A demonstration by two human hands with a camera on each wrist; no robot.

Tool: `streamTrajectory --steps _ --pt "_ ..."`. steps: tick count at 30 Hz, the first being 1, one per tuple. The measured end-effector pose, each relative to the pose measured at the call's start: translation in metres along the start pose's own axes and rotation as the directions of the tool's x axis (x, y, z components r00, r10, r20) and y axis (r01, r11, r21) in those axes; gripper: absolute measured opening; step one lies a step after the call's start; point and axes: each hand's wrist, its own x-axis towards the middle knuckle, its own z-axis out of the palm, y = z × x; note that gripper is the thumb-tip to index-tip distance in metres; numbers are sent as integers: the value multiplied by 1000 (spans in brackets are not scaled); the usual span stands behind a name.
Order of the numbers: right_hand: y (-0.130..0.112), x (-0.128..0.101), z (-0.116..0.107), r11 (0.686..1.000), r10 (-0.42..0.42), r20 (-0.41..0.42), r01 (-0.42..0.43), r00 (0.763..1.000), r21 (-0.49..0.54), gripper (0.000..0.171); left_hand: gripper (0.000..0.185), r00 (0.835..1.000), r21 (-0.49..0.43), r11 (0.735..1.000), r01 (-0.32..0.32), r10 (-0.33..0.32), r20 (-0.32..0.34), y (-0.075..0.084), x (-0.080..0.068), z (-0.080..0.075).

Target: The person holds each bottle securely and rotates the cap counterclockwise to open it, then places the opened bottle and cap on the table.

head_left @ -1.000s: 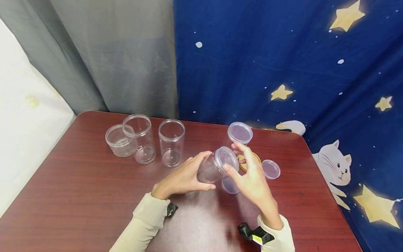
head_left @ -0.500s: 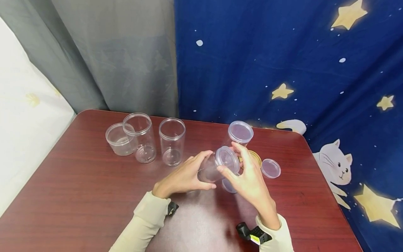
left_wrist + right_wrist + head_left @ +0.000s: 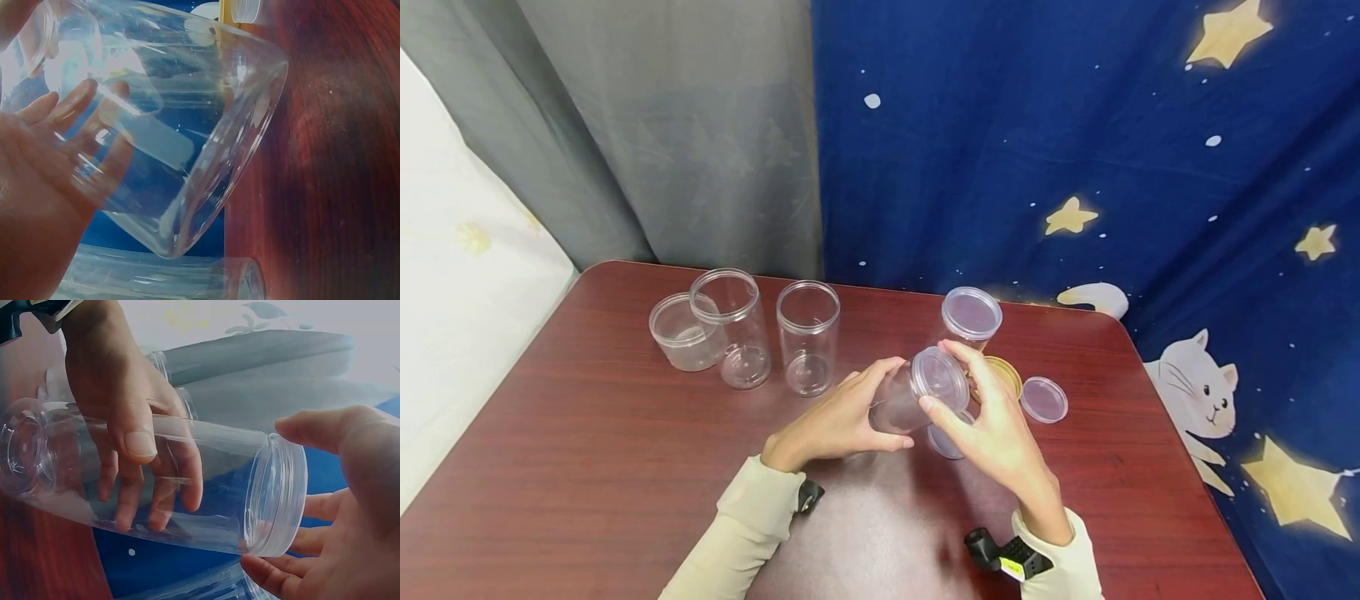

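Our left hand [image 3: 838,421] wraps the tilted jar [image 3: 901,402] to steady it (mid-desk). Our right hand's [image 3: 992,425] fingertips [image 3: 300,428] pinch its lid [image 3: 938,377] round the rim, prob. for twisting.

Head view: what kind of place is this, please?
Probably a room at home, arranged for recording: a dark red wooden table, a blue star-and-cat fabric backdrop, a grey curtain, and clear plastic jars.

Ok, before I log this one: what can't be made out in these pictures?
- Gold lid, head view: mostly hidden behind the right hand; what it sits on is unclear.
- Loose lid under the held jar, head view: partly covered by the right hand.
- Whether the held jar's lid is fully seated: not clear in the right wrist view; fingers cover its rim.
- Left hand, left wrist view: seen only through the jar and cut off by the edge.
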Motion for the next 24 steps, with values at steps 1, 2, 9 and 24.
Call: streamTrajectory --steps 1,2,9,24 --pt "0 0 0 1000 -4 6 4 1000 7 69 93 1000 -1 1000 -1 1 1 0 0 0" --pt "0 0 -1 1000 -8 13 8 1000 16 68 93 1000 -3 1000 -2 2 2 -1 0 0" --pt "1 1 -2 997 -48 42 45 998 62 70 92 1000 -8 1000 1 -1 9 -1 0 0" --pt "7 2 -4 985 -133 65 124 989 121 71 93 1000 -6 1000 10 -10 16 0 0 -1"
